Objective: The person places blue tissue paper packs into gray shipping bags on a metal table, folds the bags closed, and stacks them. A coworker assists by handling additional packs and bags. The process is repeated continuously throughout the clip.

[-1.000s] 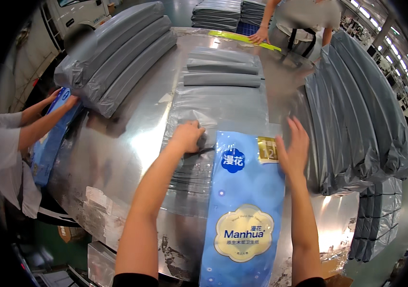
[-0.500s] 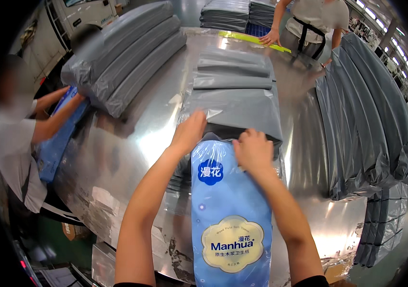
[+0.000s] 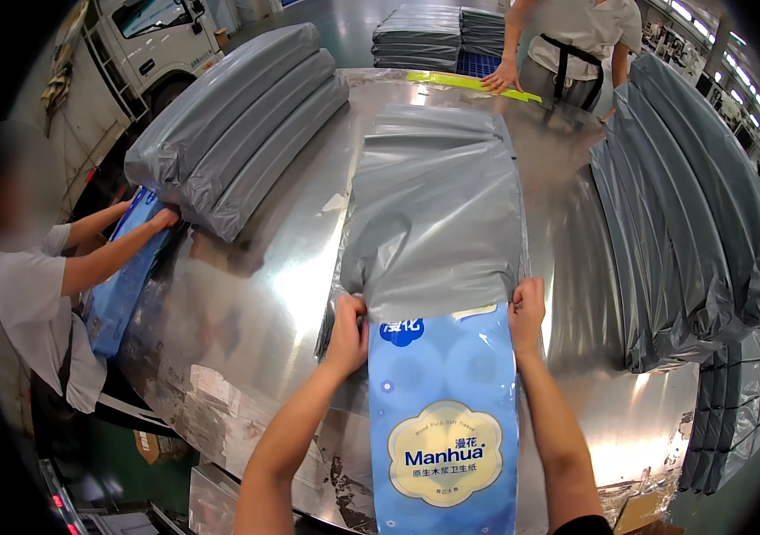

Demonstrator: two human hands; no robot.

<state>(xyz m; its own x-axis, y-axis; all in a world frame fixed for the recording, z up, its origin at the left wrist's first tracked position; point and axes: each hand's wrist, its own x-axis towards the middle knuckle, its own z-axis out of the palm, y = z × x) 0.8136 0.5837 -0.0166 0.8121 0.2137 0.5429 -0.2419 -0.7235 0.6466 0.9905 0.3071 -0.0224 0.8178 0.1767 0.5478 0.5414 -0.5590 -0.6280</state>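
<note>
A long blue pack of tissue paper point(image 3: 442, 383) with a cream label lies in front of me, its far end inside a grey plastic bag point(image 3: 438, 214). The bag's mouth reaches across the pack just past its dark blue emblem. At the mouth's left corner, my left hand point(image 3: 346, 337) is closed on the bag's edge. Opposite it, my right hand point(image 3: 528, 312) grips the bag's right edge with curled fingers. Both hands press close to the pack's sides. Other flat grey bags lie beneath.
Filled grey bags point(image 3: 237, 116) are stacked at the left of the metal table point(image 3: 282, 223), with more point(image 3: 683, 214) at the right. A co-worker at the left handles another blue pack point(image 3: 126, 276). Across the table, a person's hand point(image 3: 503, 76) rests by a yellow-green strip point(image 3: 451, 82).
The bag's mouth has come toward me over the pack's far end. Both my hands have moved nearer and apart to its sides. The left co-worker's hands have shifted slightly along their pack.
</note>
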